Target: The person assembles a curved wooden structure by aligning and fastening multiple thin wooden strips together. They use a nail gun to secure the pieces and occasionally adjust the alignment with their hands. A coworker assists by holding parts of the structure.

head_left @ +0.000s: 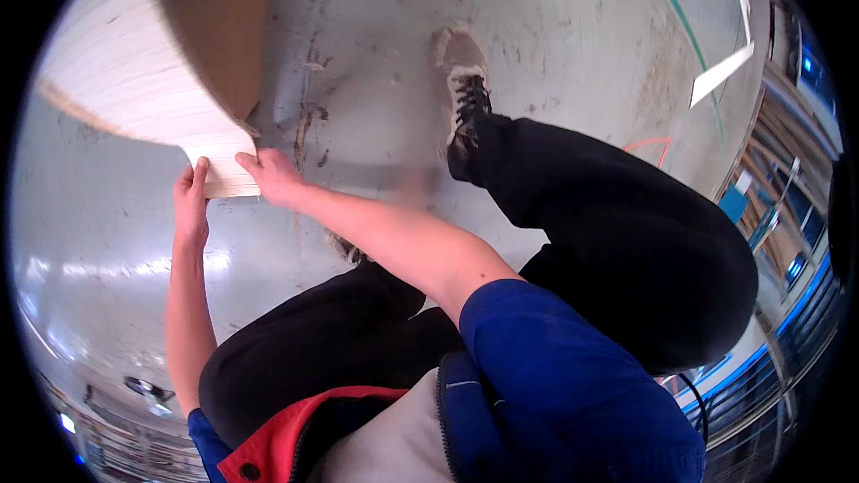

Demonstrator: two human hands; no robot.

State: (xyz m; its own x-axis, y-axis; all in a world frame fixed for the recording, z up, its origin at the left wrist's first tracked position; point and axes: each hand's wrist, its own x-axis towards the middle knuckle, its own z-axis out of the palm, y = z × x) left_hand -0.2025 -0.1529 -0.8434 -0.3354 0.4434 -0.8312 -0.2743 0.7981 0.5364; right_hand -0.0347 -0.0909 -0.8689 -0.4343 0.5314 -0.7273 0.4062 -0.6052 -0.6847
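A large pale wooden board [125, 54], which looks like plywood, reaches in from the upper left and narrows to a short tab at its near end. My left hand [191, 197] is closed on the tab's left edge, its thumb lying on top. From the other side, my right hand [276, 177] grips the tab's right edge, also thumb uppermost. Both hands' other fingers are mostly hidden under the wood. A darker brown panel [219, 13] shows beside the board's right edge; whether the two are joined I cannot tell. The board's far end lies outside the view.
Grey, stained concrete floor [358, 63] lies around my legs and shoes. A white strip [721, 74] and a green floor line [673, 2] are at the upper right. Racks with long stock [787, 148] stand along the right, and more shelving [134, 443] shows at the lower left.
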